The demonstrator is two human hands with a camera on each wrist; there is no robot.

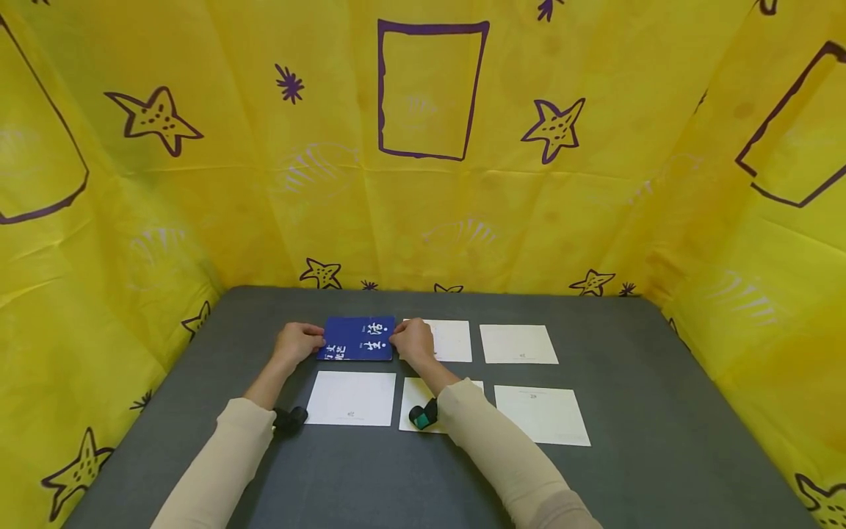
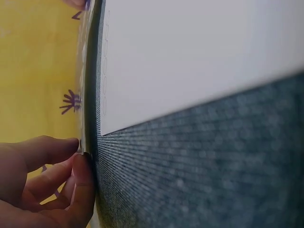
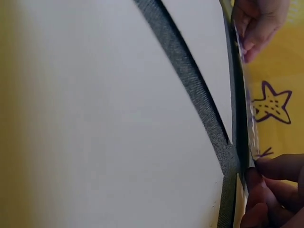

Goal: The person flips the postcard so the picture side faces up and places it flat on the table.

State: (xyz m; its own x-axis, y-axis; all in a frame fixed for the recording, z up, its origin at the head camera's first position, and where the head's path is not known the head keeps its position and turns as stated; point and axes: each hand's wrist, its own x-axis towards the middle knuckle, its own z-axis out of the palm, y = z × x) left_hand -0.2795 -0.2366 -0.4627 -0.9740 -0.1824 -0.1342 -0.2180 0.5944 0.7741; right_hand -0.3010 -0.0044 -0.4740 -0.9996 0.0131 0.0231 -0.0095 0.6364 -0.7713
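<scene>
A thin blue card (image 1: 350, 332) with white characters lies between both hands at the back left of the grey table. My left hand (image 1: 299, 344) pinches its left edge between thumb and fingers; my right hand (image 1: 414, 339) pinches the right edge. From the left wrist, the card (image 2: 84, 104) shows nearly edge-on, held by the left fingertips (image 2: 66, 148). The right wrist view has it as a thin strip, both hands at its ends. Right of it, a white card (image 1: 452, 342) is partly covered by the right hand.
Another white card (image 1: 518, 344) completes the back row. In front lie a left card (image 1: 352, 397), a middle card (image 1: 411, 391) partly under the right wrist camera (image 1: 423, 415), and a right card (image 1: 542, 415). Yellow patterned cloth (image 1: 423, 220) encloses the table (image 1: 370, 477).
</scene>
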